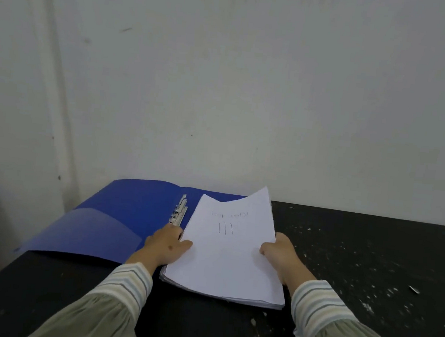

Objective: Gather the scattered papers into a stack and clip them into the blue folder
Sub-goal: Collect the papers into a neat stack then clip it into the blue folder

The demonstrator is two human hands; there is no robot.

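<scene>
The blue folder point(118, 218) lies open on the black table, its left flap hanging past the table's left edge. Its metal clip point(178, 210) runs along the spine. A stack of white papers point(226, 255) with faint pencil marks on the top sheet covers the folder's right half, and its far right corner curls upward. My left hand point(166, 245) grips the stack's left edge, thumb on top, just below the clip. My right hand point(279, 254) grips the stack's right edge, thumb on top and fingers underneath.
The black table point(369, 264) is speckled with white paint flecks on its right side. A small metal piece point(414, 289) lies near the right. A white wall point(223, 87) rises directly behind the table.
</scene>
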